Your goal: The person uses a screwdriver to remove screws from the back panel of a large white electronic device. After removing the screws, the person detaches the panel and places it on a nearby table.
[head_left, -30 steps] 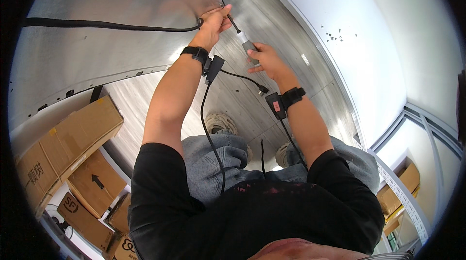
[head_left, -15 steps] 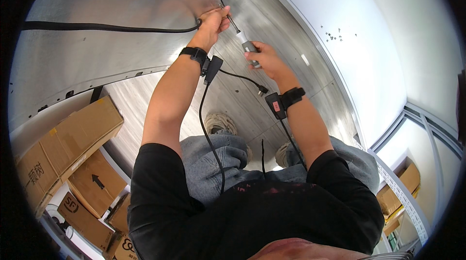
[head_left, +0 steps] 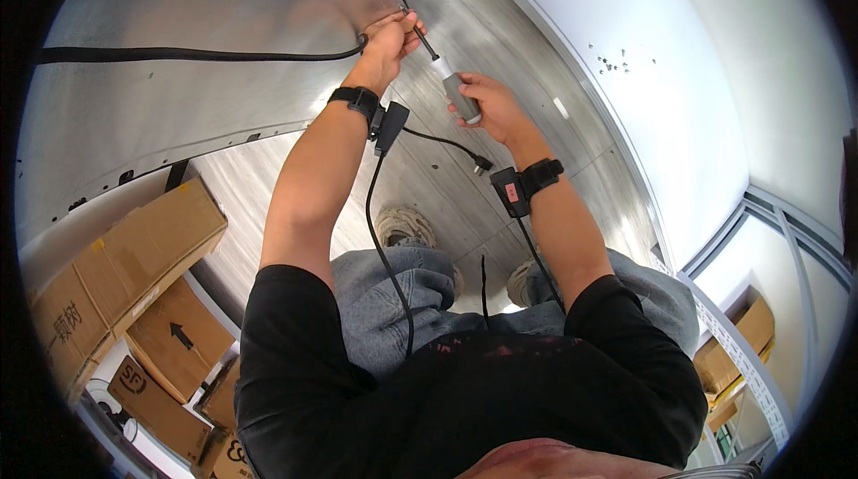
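My right hand (head_left: pixel 490 105) wraps its fingers round the grey-and-white handle of a screwdriver (head_left: pixel 458 96). The shaft slants up and left to the edge of a large metal panel (head_left: pixel 232 5). There my left hand (head_left: pixel 390 43) is closed, with thumb and fingertips pinched beside the screwdriver's tip. Whatever those fingertips hold is too small and covered to make out. A thick black cable (head_left: pixel 206 54) runs across the panel and ends by my left wrist.
Cardboard boxes (head_left: pixel 143 238) are stacked at the lower left. A cord with a plug (head_left: pixel 483 164) dangles between my forearms, above the wood-look floor (head_left: pixel 447 202). White panels (head_left: pixel 661 77) stand at right, and a metal rack (head_left: pixel 742 354) with a box is at lower right.
The screwdriver handle looks turned in my right hand, and its fingers have shifted slightly on the grip. My left hand stays at the panel's edge.
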Motion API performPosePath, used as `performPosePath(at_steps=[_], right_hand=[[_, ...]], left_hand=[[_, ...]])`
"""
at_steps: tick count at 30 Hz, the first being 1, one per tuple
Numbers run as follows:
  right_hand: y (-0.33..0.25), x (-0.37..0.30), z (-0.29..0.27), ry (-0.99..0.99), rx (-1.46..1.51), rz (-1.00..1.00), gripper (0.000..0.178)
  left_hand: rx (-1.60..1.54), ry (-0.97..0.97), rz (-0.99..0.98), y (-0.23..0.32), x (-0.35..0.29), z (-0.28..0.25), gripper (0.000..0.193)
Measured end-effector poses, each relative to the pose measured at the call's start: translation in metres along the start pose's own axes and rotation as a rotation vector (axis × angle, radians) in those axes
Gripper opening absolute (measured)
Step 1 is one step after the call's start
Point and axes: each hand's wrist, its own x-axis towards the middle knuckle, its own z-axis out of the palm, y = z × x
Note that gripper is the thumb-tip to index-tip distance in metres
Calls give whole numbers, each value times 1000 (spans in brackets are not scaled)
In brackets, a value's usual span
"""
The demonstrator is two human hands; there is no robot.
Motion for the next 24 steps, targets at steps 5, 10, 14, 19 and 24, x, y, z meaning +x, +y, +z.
performPosePath(at_steps=[5,10,14,19,24], right_hand=[[6,6,0,18,-129,-89,49],[6,5,9,130,-284,-191,48],[11,7,11,180,-338,-256,48],[7,9,6,111,-124,-137,44],[1,8,10,26,-535,-207,40]], left_hand=[[-28,20,-28,7,-6,4,18],[-129,81,-14,7,-7,9,19],[-123,155,19,5,-8,16,17],[-120,182,44,6,-13,19,13],[-123,183,33,7,-14,19,12]])
